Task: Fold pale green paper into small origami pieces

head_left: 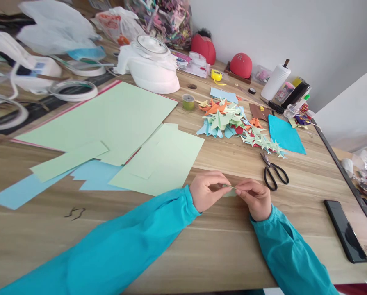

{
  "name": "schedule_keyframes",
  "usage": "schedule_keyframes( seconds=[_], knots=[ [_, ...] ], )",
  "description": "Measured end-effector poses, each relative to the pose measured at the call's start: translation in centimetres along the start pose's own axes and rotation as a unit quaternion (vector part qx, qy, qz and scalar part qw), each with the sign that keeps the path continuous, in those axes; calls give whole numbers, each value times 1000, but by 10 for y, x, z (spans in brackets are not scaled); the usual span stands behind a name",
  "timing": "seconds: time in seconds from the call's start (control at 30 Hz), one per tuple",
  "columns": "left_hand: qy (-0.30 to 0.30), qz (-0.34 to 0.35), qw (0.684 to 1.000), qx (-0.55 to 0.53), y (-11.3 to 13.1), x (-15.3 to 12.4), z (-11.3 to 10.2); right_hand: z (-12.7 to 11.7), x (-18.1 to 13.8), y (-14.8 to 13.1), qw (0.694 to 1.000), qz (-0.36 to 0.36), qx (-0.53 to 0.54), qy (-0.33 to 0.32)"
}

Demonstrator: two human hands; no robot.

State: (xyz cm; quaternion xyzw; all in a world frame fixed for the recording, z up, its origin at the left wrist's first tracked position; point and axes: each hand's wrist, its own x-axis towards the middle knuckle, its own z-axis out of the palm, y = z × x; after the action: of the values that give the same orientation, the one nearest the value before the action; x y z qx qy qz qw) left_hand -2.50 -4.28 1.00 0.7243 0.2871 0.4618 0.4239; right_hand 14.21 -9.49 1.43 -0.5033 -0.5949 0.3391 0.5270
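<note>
Between my two hands is a small piece of pale green paper (230,192), seen partly edge-on. My left hand (208,190) pinches its left end between thumb and fingers. The right end is pinched by my right hand (256,198). The paper's exact folds are too small to make out. Black-handled scissors (271,170) lie just beyond my right hand. Past my left hand lie sheets of pale green paper (174,157), with light blue paper (100,174) partly under them. A pile of folded paper stars (222,119) in green, blue, orange and red sits farther back.
A black phone (345,230) lies at the right. Beyond the stars are a turquoise sheet (286,133), a green thread spool (188,102) and a yellow tape measure (216,75). White tape rolls (74,91) and plastic bags (57,28) crowd the back left.
</note>
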Motion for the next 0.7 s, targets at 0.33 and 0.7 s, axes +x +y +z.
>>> schedule_keyframes(
  seconds=[0.33,0.7],
  knots=[
    [32,-101,988,-115,3,3,3,0,3,-1,999,8,23,20],
    [-49,-145,981,-123,0,2,4,-1,0,6,996,50,73,25]
  ],
)
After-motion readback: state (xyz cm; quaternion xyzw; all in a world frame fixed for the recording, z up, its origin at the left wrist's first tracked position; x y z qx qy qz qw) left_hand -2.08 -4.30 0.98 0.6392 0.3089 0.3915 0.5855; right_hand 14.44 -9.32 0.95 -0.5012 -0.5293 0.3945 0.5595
